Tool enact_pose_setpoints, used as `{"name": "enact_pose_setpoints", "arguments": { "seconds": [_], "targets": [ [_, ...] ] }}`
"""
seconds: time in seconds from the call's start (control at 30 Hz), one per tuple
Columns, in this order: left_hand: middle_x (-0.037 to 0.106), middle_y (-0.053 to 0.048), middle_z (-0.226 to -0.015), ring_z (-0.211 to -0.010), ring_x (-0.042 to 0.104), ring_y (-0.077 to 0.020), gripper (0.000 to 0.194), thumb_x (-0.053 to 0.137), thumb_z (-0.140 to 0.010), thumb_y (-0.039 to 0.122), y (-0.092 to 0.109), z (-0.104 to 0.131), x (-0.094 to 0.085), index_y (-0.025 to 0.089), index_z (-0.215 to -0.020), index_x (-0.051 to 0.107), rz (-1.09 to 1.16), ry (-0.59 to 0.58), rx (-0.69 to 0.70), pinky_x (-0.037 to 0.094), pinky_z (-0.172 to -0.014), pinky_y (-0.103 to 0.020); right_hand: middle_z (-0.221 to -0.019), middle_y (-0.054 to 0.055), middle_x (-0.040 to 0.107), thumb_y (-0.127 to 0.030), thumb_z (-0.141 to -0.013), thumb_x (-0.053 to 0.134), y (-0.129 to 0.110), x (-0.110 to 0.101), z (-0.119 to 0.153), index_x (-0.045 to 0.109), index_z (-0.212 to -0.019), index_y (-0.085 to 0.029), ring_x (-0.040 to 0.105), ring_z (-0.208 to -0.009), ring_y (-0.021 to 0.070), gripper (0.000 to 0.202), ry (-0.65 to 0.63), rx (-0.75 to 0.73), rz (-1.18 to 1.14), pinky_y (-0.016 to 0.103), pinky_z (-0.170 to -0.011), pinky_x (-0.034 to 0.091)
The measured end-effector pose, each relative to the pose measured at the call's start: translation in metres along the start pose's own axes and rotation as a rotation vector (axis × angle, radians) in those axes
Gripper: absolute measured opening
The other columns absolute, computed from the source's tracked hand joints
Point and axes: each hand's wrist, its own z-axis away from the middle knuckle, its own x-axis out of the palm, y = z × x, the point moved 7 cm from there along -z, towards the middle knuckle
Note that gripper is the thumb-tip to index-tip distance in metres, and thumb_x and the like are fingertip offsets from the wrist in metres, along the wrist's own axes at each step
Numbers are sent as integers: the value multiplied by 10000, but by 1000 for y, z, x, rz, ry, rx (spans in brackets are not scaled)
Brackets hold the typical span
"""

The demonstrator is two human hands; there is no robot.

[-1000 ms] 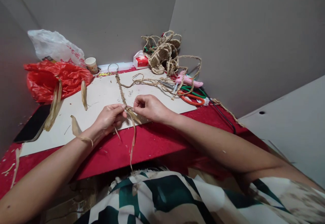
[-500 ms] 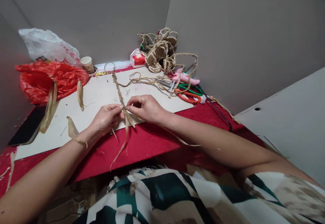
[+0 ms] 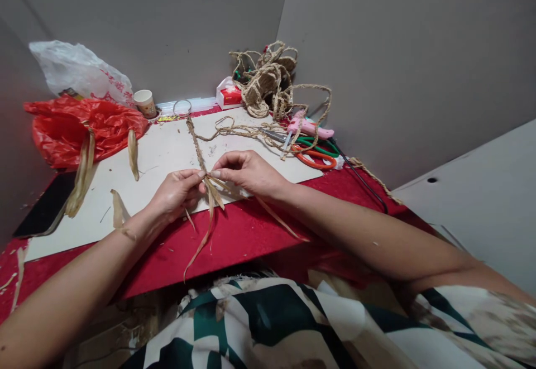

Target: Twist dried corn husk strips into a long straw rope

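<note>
A thin braid (image 3: 196, 144) of dry, straw-coloured strips, possibly corn husk, runs from a wire ring (image 3: 182, 108) at the back down to my fingers. My left hand (image 3: 180, 191) pinches the braid's near end between thumb and forefinger. From the right side, my right hand (image 3: 251, 173) closes thumb and forefinger on the strips just beside it. Loose husk strips (image 3: 209, 212) fan out below the pinch, and a long one hangs past the table edge. Another strip (image 3: 278, 218) trails under my right forearm.
A white board (image 3: 104, 201) lies on the red tablecloth (image 3: 234, 246). Left are a red plastic bag (image 3: 84, 129), a paper cup (image 3: 144, 104) and a black phone (image 3: 46, 207). Right are coiled braided cords (image 3: 268, 84), a pink glue gun (image 3: 310, 127) and orange-handled scissors (image 3: 314, 159).
My right thumb and fingers have shifted slightly on the strips, and the strip under my right forearm has swung left. My left hand keeps its pinch. The camera view has shifted a little.
</note>
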Motion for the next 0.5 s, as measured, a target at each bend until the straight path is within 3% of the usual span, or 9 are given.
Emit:
{"name": "enact_pose_setpoints", "arguments": {
  "seconds": [0.17, 0.33, 0.5],
  "targets": [
    [248, 91, -363, -310, 163, -8, 308, 677, -738, 334, 0, -1, 1, 129, -546, 551, -23, -31, -5, 132, -329, -151, -620, -24, 543, -307, -685, 662, 13, 6, 1, 619, -719, -113, 451, -585, 81, 201, 65, 25, 30, 219, -567, 360],
    [303, 79, -369, -313, 175, -8, 313, 684, -732, 338, 1, 0, 2, 126, -545, 549, -37, -24, 0, 137, -328, -154, -632, -37, 504, -352, -688, 678, 22, 4, -3, 517, -718, -148, 434, -564, 79, 261, 151, -12, 72, 205, -529, 357],
    [268, 87, -355, -310, 178, -12, 326, 675, -743, 354, 0, 0, 2, 131, -541, 549, -50, -31, 8, 135, -333, -157, -585, -51, 505, -333, -833, 541, 30, 14, 0, 478, -877, -165, 455, -490, 86, 185, 11, 121, 107, 202, -494, 341]
  ]
}}
